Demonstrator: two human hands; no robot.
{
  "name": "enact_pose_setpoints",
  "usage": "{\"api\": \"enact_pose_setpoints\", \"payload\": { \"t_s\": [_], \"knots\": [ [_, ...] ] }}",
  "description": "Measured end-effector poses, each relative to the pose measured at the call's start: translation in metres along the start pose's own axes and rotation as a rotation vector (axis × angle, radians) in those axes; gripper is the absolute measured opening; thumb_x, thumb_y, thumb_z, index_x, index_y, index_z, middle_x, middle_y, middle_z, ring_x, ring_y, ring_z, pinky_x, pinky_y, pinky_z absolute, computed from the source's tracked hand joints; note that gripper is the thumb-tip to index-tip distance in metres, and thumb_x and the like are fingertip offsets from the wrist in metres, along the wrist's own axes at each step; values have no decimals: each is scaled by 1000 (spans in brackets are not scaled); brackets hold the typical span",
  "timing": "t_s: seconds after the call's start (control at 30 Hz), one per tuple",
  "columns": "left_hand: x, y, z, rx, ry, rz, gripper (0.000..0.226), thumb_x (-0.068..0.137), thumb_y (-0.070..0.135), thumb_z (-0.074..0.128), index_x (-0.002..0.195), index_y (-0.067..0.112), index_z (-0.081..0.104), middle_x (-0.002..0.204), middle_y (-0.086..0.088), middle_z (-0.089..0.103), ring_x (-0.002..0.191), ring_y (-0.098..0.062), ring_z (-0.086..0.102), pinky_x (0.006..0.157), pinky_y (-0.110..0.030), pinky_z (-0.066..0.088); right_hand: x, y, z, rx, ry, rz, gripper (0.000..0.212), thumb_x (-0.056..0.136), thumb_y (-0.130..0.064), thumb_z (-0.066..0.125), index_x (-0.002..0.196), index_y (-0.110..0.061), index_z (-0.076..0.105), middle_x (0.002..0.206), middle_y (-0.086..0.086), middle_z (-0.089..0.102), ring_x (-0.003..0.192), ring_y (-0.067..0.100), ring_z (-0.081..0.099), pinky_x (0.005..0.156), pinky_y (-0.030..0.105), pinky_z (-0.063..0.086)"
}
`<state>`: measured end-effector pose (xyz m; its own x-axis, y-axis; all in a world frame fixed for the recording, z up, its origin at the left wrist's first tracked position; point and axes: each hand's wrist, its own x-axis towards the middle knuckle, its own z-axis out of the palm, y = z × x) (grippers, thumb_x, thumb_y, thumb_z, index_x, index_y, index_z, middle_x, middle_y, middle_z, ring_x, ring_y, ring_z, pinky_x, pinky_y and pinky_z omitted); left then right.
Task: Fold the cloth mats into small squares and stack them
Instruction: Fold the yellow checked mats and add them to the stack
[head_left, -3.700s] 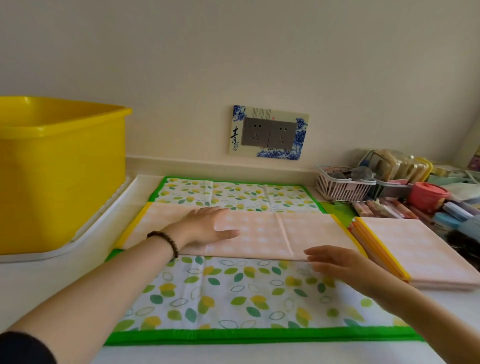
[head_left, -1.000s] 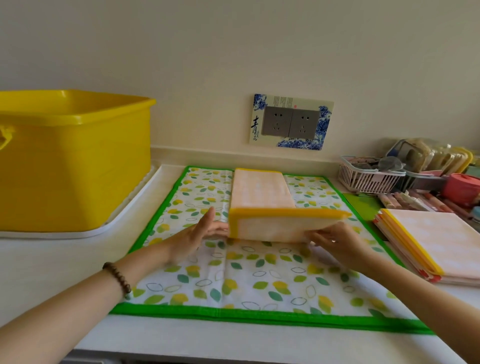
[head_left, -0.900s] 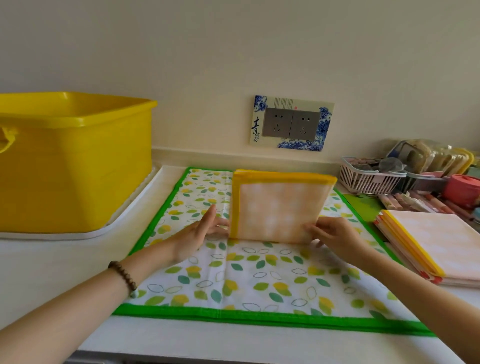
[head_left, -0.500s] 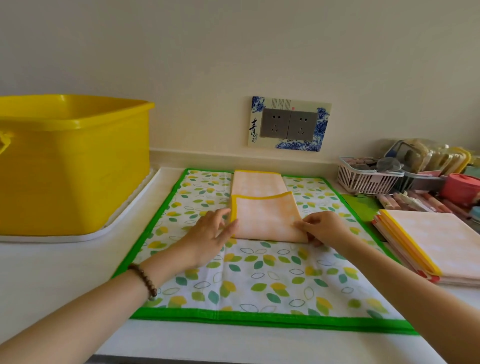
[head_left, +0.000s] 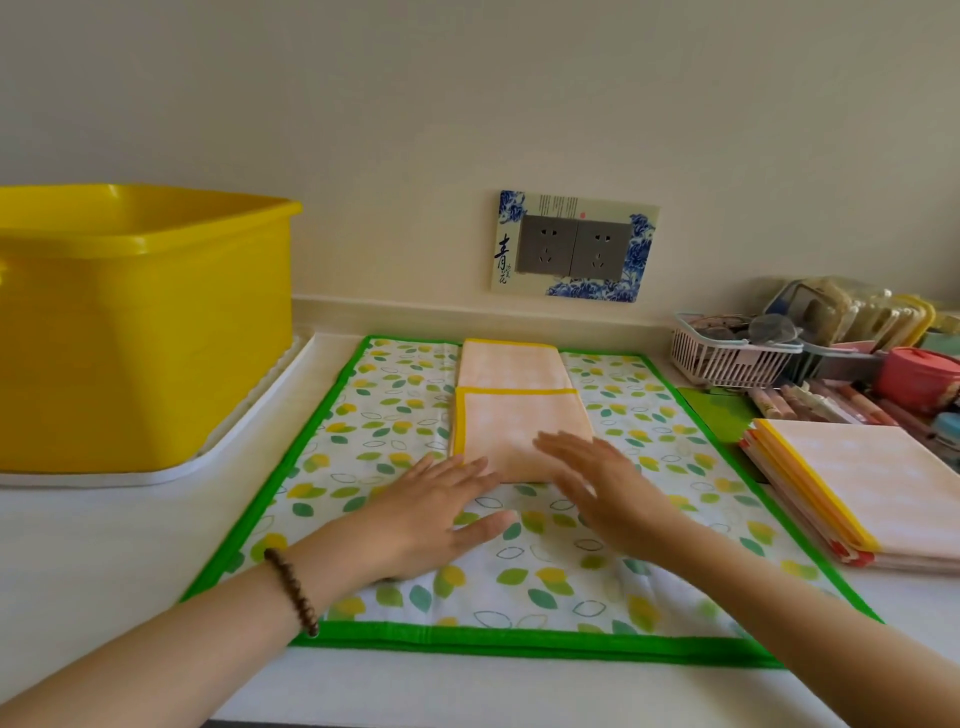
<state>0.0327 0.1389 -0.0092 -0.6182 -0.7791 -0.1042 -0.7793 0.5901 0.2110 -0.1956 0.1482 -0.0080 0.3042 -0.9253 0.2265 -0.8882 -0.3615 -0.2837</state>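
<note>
A peach checked mat with yellow trim (head_left: 514, 415) lies partly folded, its near flap doubled over the far part, on a spread leaf-print mat with a green border (head_left: 384, 431). My left hand (head_left: 441, 514) lies flat with straight fingers, its fingertips at the folded mat's near left corner. My right hand (head_left: 597, 483) is flat and open over the near right part of the peach mat. A stack of folded peach mats (head_left: 857, 488) sits on the counter to the right.
A big yellow tub (head_left: 140, 322) stands on a white tray (head_left: 156, 467) at the left. A white basket (head_left: 727, 353), a pink lidded pot (head_left: 917, 371) and assorted clutter fill the back right. A wall socket (head_left: 571, 247) is behind.
Both hands lifted the near end of the peach strip, folded it away onto the far part, then let go of the corners and now lie flat at its near edge.
</note>
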Motion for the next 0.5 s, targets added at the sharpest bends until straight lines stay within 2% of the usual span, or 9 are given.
{"api": "enact_pose_setpoints", "payload": {
  "t_s": [0.03,0.1,0.37,0.5],
  "knots": [
    [0,1,-1,1,1,-1,79,82,72,8,151,35,4,158,15,-6,144,-4,-9,117,-29,-9,-2,-5,3,-25,-67,-45,44,101,-38,28,145,-33,28,151,-19,24,141,-1,15,116,24,3],
    [0,2,-2,0,0,-3,77,84,70,10,151,34,4,158,15,-5,144,-4,-8,116,-27,-8,-5,-10,8,-8,-152,-57,46,101,-39,23,146,-33,25,153,-19,19,142,-3,9,114,21,-3],
    [-1,0,-2,18,-5,5,73,87,69,12,151,35,4,158,16,-5,144,-3,-9,117,-29,-8,-10,-2,6,-32,-271,-66,48,100,-44,16,147,-40,12,149,-28,5,140,-8,0,114,20,-4],
    [-3,-2,-1,21,-15,14,76,85,72,12,151,36,0,157,17,-10,143,-2,-13,117,-30,-9,-24,19,-2,-26,-287,-25,53,92,-54,10,144,-47,8,152,-29,5,139,-12,-3,114,19,-7]
  ]
}}
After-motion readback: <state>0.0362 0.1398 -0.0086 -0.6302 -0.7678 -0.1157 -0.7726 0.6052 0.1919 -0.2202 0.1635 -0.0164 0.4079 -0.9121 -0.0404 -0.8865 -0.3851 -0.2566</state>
